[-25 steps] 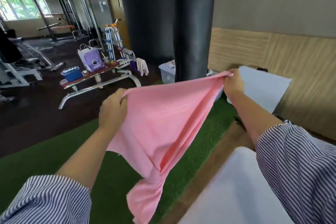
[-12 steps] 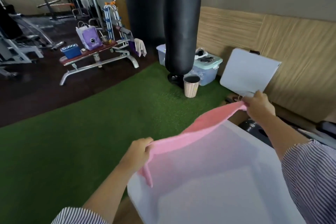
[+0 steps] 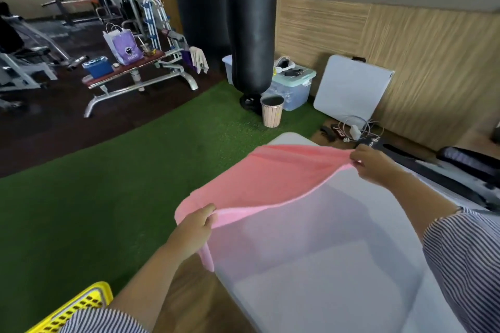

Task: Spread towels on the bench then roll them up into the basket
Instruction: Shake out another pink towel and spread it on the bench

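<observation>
A pink towel hangs stretched between my two hands, billowing out flat over the far end of the white bench. My left hand grips its near-left corner and a short end dangles below the fist. My right hand pinches the far-right corner. The towel's near edge sags in a curve above the bench surface. A yellow basket shows its rim at the bottom left, beside my left sleeve.
Green turf covers the floor to the left. A black punching bag hangs ahead, with a small bin and a clear storage box at its foot. A white board leans on the wooden wall. Cables lie near the bench's far end.
Both hands came down from chest height and carried the towel over the bench. In the last half second the towel swung forward and opened out flat beyond my hands.
</observation>
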